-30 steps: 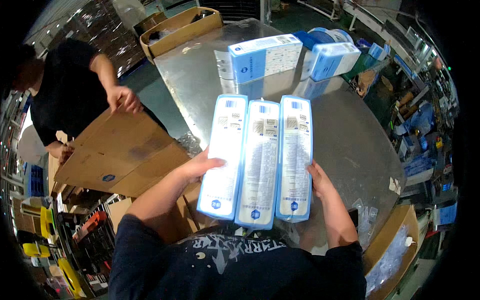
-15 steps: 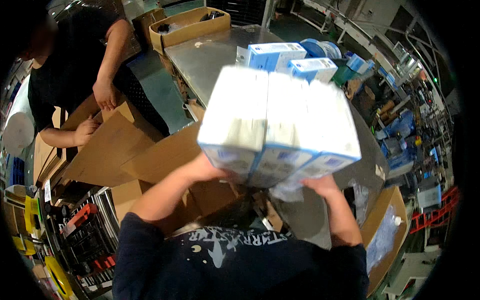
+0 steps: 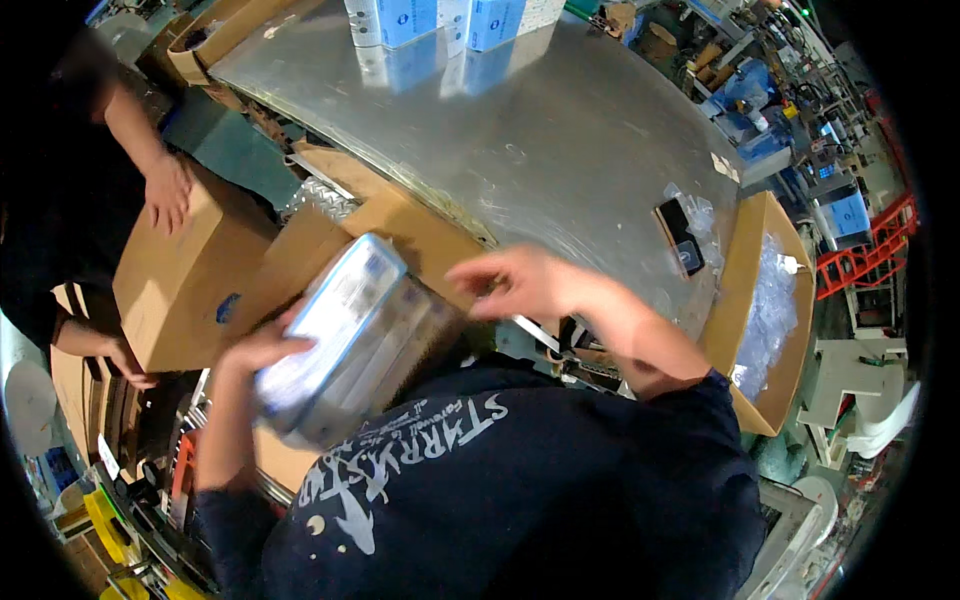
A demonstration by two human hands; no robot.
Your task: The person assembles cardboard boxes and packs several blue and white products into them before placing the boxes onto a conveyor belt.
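First, at far left, a co-worker's hands [image 3: 168, 192] touch a brown box [image 3: 185, 285]. Next, the person's left hand [image 3: 262, 350] grasps a blue-and-white pack [image 3: 335, 315] beside cardboard flaps [image 3: 425, 228]; the right hand [image 3: 520, 283], fingers loosely curled, is free of it. A phone [image 3: 680, 237] lies farther right on the metal table [image 3: 520, 150].

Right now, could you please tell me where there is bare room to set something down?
Bare metal spans the middle of the table, between the blue-and-white boxes at the picture's top and the phone near the open carton. It is crowded at lower left, where the left hand, held packs and brown carton sit close together.
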